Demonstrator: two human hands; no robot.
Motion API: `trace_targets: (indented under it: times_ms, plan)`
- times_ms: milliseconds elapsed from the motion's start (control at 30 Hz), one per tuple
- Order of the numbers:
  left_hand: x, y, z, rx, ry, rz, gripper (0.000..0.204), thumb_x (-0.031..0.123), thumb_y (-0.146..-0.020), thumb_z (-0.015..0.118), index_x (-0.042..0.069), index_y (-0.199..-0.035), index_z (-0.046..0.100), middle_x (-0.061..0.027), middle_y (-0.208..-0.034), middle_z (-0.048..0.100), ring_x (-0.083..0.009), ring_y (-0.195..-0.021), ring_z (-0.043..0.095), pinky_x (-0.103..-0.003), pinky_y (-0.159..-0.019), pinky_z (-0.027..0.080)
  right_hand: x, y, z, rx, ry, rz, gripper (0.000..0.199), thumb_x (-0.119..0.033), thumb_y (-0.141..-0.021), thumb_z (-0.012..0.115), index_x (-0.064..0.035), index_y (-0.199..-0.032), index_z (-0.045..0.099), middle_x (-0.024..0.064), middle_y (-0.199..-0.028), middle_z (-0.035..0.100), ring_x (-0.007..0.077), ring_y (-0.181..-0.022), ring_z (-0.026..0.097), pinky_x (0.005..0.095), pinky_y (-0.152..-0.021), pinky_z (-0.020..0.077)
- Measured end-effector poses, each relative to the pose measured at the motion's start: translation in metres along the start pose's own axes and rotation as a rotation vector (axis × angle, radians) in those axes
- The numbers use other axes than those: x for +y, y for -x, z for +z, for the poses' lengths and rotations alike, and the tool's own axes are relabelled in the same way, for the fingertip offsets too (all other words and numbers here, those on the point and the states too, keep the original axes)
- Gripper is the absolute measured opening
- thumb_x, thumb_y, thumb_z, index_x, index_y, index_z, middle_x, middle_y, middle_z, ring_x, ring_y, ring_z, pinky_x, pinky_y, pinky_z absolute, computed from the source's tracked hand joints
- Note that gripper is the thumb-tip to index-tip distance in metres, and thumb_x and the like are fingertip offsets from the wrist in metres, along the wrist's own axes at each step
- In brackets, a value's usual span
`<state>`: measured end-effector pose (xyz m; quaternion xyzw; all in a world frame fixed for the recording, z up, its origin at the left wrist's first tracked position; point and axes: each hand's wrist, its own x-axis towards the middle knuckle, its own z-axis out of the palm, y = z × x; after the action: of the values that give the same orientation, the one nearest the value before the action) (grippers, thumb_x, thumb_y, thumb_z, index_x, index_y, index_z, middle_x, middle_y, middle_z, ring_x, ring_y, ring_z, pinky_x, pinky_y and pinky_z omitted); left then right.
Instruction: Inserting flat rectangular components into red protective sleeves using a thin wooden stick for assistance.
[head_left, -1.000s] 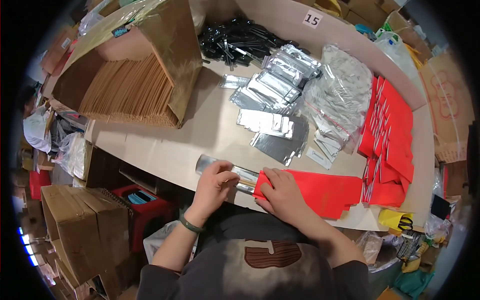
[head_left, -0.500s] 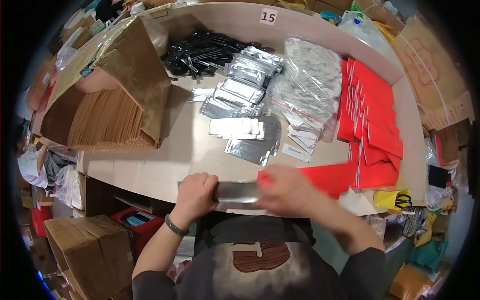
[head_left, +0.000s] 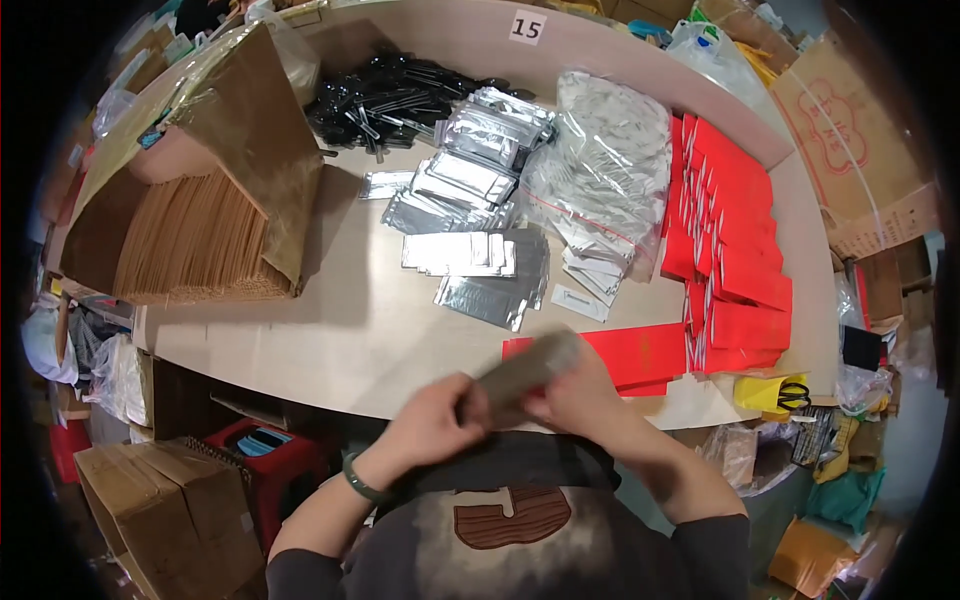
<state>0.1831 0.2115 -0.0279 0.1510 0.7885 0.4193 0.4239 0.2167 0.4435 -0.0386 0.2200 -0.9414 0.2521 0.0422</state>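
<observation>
A small white square sign (head_left: 527, 26) stands at the far edge of the worktop (head_left: 340, 330), top centre of the frame. Below it, centre frame, silver foil pouches (head_left: 470, 180) lie in loose overlapping stacks — flat and rectangular. To their right sits a heap of clear plastic bags (head_left: 605, 170). Red flat packets (head_left: 735, 230) run in overlapping rows down the right of the frame, one red sheet (head_left: 650, 352) lying near the lower edge of the worktop. An open brown carton (head_left: 215, 190) filled with tan sleeves occupies the upper left. A greyish pouch (head_left: 525, 375), blurred, is held at lower centre. Brown cardboard boxes (head_left: 150, 500) stand at lower left — another carton (head_left: 850, 150), red-printed, at upper right.
</observation>
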Motion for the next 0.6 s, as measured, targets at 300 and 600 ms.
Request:
trace_targets:
  times_ms: [300, 600]
  plan:
    - [-0.044, 0.019, -0.012, 0.526, -0.557, 0.185, 0.064, 0.014, -0.065, 0.08, 0.009, -0.123, 0.055, -0.0133, -0.097, 0.061, -0.0341, -0.088, 0.064, -0.042, -0.075, 0.053, -0.005, -0.019, 0.017, -0.261, -0.016, 0.472, 0.024, -0.025, -0.094, 0.055, -0.0024, -0.086, 0.059, 0.0207, -0.072, 0.063, 0.0414, -0.074, 0.063, 0.0515, -0.067, 0.0488]
    - [-0.063, 0.024, -0.023, 0.488, -0.544, 0.213, 0.065, 0.016, -0.068, 0.081, 0.011, -0.127, 0.054, -0.0124, -0.097, 0.063, -0.0333, -0.089, 0.064, -0.041, -0.075, 0.053, -0.009, -0.017, 0.007, -0.138, -0.171, 0.444, 0.044, -0.042, -0.094, 0.058, -0.0022, -0.075, 0.06, 0.0169, -0.068, 0.063, 0.0379, -0.069, 0.064, 0.0486, -0.063, 0.049]
